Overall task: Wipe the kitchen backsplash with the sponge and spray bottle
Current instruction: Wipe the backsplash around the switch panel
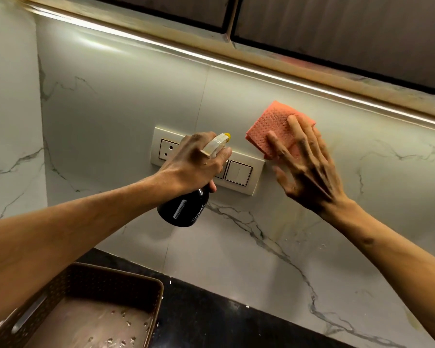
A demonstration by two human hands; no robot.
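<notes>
The left hand [194,162] covers the neck and trigger of the spray bottle [183,209] and the middle section of the switch plate [239,172]. The right hand [312,172] hides the lower right portion of the sponge cloth [269,124]. The bottle's white print is illegible. The bottom and left edges cut off the brown basket [116,275].

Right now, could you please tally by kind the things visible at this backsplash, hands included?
spray bottle: 1, black
sponge: 1, pink
hands: 2, left hand gripping the bottle, right hand pressing the sponge flat
switch panel: 1
basket: 1
Total: 6
</notes>
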